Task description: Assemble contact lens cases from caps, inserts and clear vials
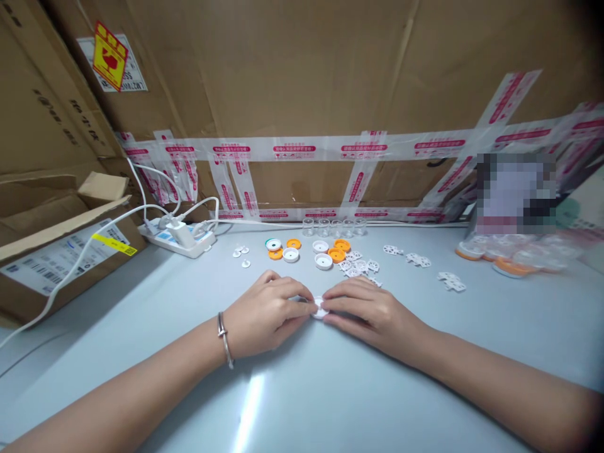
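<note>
Near the middle of the table, a small round white part (319, 308) lies between my two hands. My left hand (274, 309) is closed on its left side, with fingertips on its edge. From the right, my right hand (365, 309) has its fingers closed on the same part. The fingers hide much of it. Just beyond my hands stand white ring-shaped parts (323, 261) and orange rings (341, 246). Flat white cut-out pieces (358, 267) lie in a loose pile beside them. Several small white discs with stems (246, 263) rest farther left.
Clear cups (334, 228) line the back before a taped cardboard box (292, 75). A power strip (182, 239) with white cables and an open carton (61, 251) are at left. Transparent and orange pieces (514, 267) sit at right, near more white cut-outs (452, 281).
</note>
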A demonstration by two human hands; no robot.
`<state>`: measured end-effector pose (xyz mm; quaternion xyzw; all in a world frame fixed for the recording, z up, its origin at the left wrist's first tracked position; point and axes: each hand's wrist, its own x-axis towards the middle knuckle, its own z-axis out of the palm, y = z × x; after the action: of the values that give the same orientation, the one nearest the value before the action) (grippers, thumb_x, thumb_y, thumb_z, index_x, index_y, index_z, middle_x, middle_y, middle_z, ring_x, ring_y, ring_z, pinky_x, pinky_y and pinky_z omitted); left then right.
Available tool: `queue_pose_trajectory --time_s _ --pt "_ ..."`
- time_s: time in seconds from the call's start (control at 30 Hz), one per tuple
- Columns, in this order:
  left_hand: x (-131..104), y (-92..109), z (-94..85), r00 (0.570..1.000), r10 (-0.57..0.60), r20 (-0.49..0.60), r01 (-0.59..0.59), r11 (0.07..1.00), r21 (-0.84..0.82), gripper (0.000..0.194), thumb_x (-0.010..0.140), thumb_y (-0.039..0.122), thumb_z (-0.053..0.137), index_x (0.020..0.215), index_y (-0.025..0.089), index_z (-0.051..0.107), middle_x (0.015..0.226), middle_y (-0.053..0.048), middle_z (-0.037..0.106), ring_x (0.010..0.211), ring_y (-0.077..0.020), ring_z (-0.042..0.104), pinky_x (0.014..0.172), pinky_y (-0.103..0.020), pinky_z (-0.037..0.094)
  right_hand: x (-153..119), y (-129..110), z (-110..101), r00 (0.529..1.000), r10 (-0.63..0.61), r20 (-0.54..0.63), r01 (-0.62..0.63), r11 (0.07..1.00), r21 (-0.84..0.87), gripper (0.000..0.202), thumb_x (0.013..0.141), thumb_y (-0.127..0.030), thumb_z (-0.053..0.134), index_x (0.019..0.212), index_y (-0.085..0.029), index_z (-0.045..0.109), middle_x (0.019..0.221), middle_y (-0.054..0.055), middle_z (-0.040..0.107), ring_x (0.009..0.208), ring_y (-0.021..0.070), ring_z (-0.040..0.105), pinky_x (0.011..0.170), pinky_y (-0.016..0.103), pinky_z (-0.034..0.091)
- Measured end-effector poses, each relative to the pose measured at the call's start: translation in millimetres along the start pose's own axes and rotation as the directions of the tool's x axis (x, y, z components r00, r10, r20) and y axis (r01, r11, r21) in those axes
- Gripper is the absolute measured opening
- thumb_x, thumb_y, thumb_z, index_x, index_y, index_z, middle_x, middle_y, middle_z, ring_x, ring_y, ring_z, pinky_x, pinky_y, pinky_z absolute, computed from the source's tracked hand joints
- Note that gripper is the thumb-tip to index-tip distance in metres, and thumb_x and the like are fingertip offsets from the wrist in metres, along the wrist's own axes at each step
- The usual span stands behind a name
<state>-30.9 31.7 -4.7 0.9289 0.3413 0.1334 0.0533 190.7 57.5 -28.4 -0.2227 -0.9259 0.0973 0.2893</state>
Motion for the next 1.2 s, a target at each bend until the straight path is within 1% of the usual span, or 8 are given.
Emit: queue_pose_trajectory --time_s 0.17,0.4,0.6,0.77,0.93,1.03,1.13,1.2 --pt "-1 2 -0.4 1.0 0.009 0.002 -0.01 0.999 0.046 0.027 0.09 0.018 0.04 0.106 0.027 0.06 0.108 -0.002 0.062 0.095 -0.0151 0.055 0.08 -0.033 0.028 -1 2 1 1.0 -0.011 0.0 0.011 1.0 -0.017 0.017 0.086 -0.026 0.051 0.096 -0.022 0.064 0.092 0.005 0.067 0.085 0.0158 0.06 0.08 0.034 0.042" --pt "2 7 1.6 0.998 0.067 -0.02 -0.06 0.973 0.224 0.026 0.09 0.014 0.038 0.101 0.019 0.06 0.1 -0.003 0.065 0.088 -0.0152 0.056 0.076 -0.034 0.028 -1 0 1 0.999 -0.01 0.041 0.013 0.997 -0.075 0.018 0.087 -0.025 0.05 0.096 -0.021 0.064 0.093 0.006 0.066 0.088 0.0166 0.059 0.082 0.035 0.043" --pt "1 6 3.9 0.997 0.048 -0.065 -0.036 0.983 0.179 0.022 0.089 0.017 0.043 0.099 0.022 0.062 0.1 -0.001 0.066 0.089 -0.0145 0.057 0.077 -0.032 0.029 -1 -2 0 1.0 0.002 0.015 -0.002 1.0 -0.014 0.018 0.084 -0.026 0.052 0.098 -0.022 0.063 0.093 0.007 0.066 0.089 0.0173 0.06 0.081 0.035 0.045" --pt "2 1 9.3 0.995 0.024 -0.102 -0.016 0.996 0.083 0.019 0.089 0.021 0.045 0.095 0.022 0.063 0.099 -0.001 0.067 0.086 -0.0127 0.059 0.076 -0.03 0.031 0 -3 2 0.991 0.134 0.001 -0.133 0.988 0.078 0.014 0.082 -0.029 0.055 0.089 -0.022 0.066 0.099 0.007 0.066 0.09 0.0179 0.061 0.081 0.033 0.047" --pt "1 -1 7.2 0.994 0.006 -0.113 -0.003 1.0 0.025 0.017 0.088 0.022 0.047 0.095 0.023 0.063 0.099 -0.001 0.067 0.087 -0.0127 0.06 0.077 -0.03 0.033 3 -7 3 0.966 0.252 0.053 -0.257 0.955 0.149 0.007 0.079 -0.027 0.059 0.081 -0.022 0.062 0.096 0.004 0.068 0.091 0.0181 0.061 0.083 0.033 0.046" --pt "-1 -4 -2.5 0.986 -0.003 -0.165 0.009 0.999 0.038 0.017 0.087 0.022 0.049 0.097 0.023 0.062 0.1 -0.001 0.066 0.09 -0.0134 0.06 0.079 -0.03 0.035 3 -9 1 0.947 0.308 0.093 -0.321 0.931 0.174 0.008 0.079 -0.024 0.058 0.087 -0.022 0.059 0.094 0.002 0.066 0.088 0.0169 0.06 0.08 0.031 0.046" --pt "-3 -10 -14.4 0.969 -0.031 -0.244 0.052 0.995 0.084 0.017 0.087 0.021 0.048 0.095 0.021 0.063 0.101 -0.003 0.066 0.091 -0.0157 0.06 0.079 -0.031 0.037 3 -9 -1 0.926 0.362 0.106 -0.376 0.906 0.195 0.021 0.077 -0.026 0.059 0.098 -0.022 0.056 0.097 0.003 0.064 0.09 0.0171 0.059 0.08 0.031 0.046" --pt "-3 -15 -20.2 0.966 -0.056 -0.251 0.085 0.99 0.109 0.017 0.086 0.022 0.049 0.094 0.021 0.063 0.101 -0.004 0.066 0.092 -0.0172 0.06 0.079 -0.033 0.039 3 -9 -1 0.925 0.368 0.096 -0.38 0.905 0.19 0.03 0.076 -0.029 0.06 0.104 -0.022 0.054 0.104 0.005 0.061 0.096 0.0185 0.057 0.084 0.032 0.045"
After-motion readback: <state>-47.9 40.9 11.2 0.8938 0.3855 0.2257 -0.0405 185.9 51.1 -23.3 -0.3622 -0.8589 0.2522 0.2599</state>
